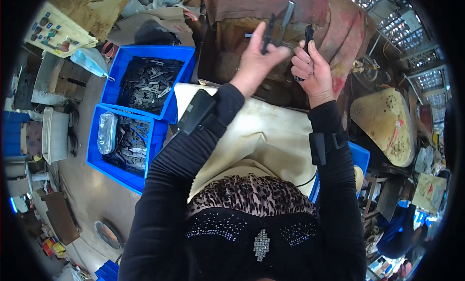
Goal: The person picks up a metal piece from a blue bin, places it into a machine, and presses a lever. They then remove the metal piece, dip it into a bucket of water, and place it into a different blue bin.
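Observation:
My right hand is closed around a slim black part, whose upper end rises above the thumb. Its kind I cannot make out. To its left, my left hand has its index finger stretched up and its thumb spread to the right, blurred by motion. A dark narrow strip shows in the gap between that finger and thumb; whether the hand touches it I cannot tell. Just beyond both hands a grey metal rod slants upward over the brown work area.
Two blue bins stand at my left, holding many dark flat metal parts; a clear plastic case lies in the nearer one. A cream apron covers my lap. Reddish cloth hangs behind; a worn stool stands right.

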`<action>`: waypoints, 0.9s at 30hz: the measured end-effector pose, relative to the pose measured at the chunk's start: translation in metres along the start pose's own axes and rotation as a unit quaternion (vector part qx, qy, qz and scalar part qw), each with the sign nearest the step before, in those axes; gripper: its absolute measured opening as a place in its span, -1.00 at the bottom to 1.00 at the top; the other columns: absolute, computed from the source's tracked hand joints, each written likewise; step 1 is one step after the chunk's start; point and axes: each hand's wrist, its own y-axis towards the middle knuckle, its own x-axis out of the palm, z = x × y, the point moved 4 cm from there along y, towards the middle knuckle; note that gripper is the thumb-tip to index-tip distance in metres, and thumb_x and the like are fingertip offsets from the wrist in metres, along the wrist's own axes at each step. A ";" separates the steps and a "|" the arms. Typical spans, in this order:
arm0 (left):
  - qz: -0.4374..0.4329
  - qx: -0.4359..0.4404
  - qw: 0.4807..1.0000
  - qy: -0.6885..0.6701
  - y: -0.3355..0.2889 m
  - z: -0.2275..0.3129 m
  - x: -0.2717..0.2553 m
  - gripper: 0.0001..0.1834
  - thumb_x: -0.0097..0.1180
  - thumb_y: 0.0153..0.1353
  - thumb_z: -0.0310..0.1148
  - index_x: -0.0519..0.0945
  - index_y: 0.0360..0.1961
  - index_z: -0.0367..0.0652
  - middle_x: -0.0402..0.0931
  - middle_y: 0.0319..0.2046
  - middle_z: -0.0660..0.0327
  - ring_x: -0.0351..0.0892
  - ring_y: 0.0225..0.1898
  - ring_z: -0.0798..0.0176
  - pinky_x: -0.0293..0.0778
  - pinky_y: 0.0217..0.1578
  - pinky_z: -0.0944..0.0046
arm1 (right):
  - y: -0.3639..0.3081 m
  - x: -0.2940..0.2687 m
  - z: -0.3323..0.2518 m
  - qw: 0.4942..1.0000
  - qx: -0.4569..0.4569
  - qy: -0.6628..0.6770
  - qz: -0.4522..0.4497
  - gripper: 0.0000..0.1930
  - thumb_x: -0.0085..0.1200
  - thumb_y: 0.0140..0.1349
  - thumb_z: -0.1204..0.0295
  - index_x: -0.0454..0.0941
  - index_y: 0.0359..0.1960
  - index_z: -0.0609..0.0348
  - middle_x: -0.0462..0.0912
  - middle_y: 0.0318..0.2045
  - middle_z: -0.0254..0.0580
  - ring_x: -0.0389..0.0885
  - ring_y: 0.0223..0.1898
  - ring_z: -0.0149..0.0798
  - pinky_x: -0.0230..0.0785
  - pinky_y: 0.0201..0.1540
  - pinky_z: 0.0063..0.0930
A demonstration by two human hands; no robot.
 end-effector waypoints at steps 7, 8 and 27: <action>-0.114 -0.021 0.986 -0.123 -0.015 0.016 0.015 -0.39 0.19 0.24 -0.37 0.23 0.28 -0.09 0.54 -0.27 0.33 0.57 -0.31 0.49 0.40 -0.41 0.52 | 0.006 0.048 0.019 0.998 -0.044 -0.014 -0.033 -0.74 -0.19 0.47 0.21 0.43 -0.17 0.13 0.29 -0.58 -0.52 0.09 -0.71 -0.64 -0.04 -0.69 -0.74; -0.102 -0.020 0.986 -0.132 -0.016 0.016 0.015 -0.45 0.18 0.27 -0.35 0.27 0.24 -0.11 0.55 -0.27 0.31 0.59 -0.33 0.47 0.41 -0.42 0.51 | 0.006 0.049 0.019 0.998 -0.049 -0.013 -0.024 -0.74 -0.18 0.47 0.22 0.43 -0.17 0.15 0.30 -0.57 -0.52 0.10 -0.70 -0.63 -0.03 -0.68 -0.72; 0.023 0.134 0.990 0.045 -0.019 -0.005 0.008 -0.64 0.00 0.39 -0.29 0.38 0.16 -0.15 0.56 -0.31 0.33 0.57 -0.36 0.44 0.48 -0.33 0.48 | 0.008 0.039 0.034 0.994 -0.057 -0.029 0.094 -0.71 -0.15 0.46 0.21 0.49 -0.18 0.18 0.34 -0.55 -0.49 0.16 -0.66 -0.57 -0.01 -0.65 -0.67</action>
